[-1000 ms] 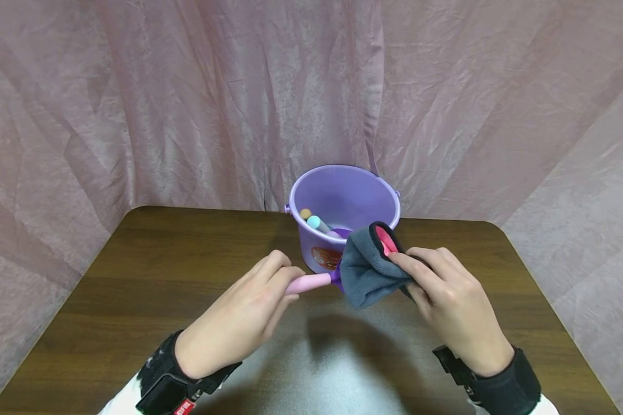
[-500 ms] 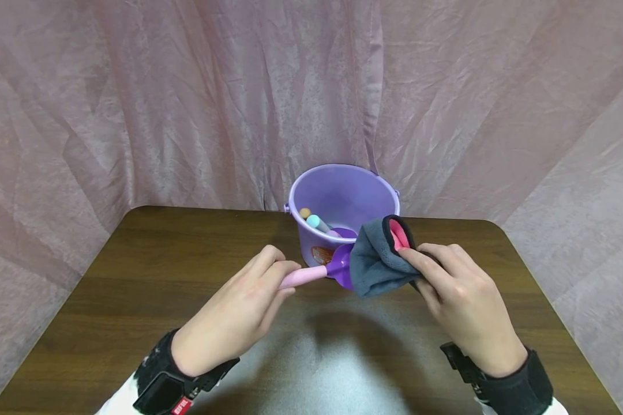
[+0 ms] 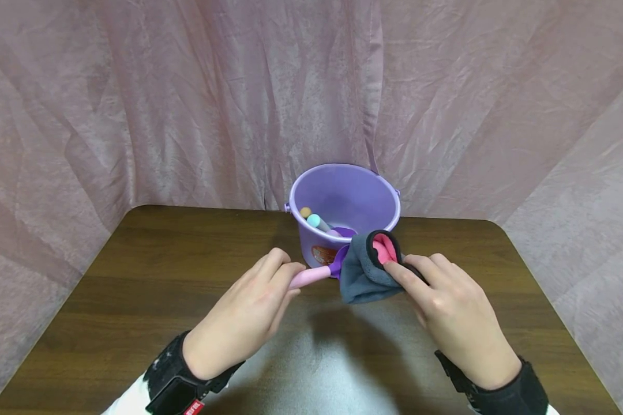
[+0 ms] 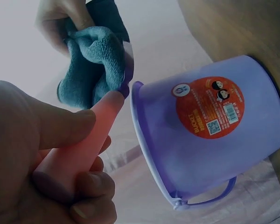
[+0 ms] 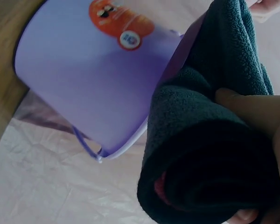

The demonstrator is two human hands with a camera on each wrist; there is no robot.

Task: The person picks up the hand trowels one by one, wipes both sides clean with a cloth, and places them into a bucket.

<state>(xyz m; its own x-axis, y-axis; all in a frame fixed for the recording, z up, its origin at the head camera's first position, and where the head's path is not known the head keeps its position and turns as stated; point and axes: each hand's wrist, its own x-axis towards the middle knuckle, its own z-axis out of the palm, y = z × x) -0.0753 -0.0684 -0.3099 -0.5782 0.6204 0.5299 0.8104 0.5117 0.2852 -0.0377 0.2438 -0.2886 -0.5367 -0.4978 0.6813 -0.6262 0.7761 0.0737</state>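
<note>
My left hand (image 3: 241,314) grips the pink handle of a toy shovel (image 3: 310,276), thumb along the top in the left wrist view. A grey-blue cloth (image 3: 366,279) with a black edge and pink reverse side is bunched in my right hand (image 3: 459,317). It lies against the shovel's purple blade (image 3: 338,260) and covers most of it. In the right wrist view the thumb presses on the cloth (image 5: 191,100), whose layers are folded over. Both hands are held above the table, in front of a purple bucket (image 3: 363,193).
Inside the bucket lie a teal-ended stick (image 3: 316,222), a tan rounded end (image 3: 305,212) and a purple piece (image 3: 345,231). The bucket stands near the back edge of the wooden table (image 3: 202,248). A pink curtain (image 3: 239,104) hangs behind.
The cloth slid right and up, baring more of the purple blade, then came back left and down over it. My left hand shifted slightly, still gripping the shovel.
</note>
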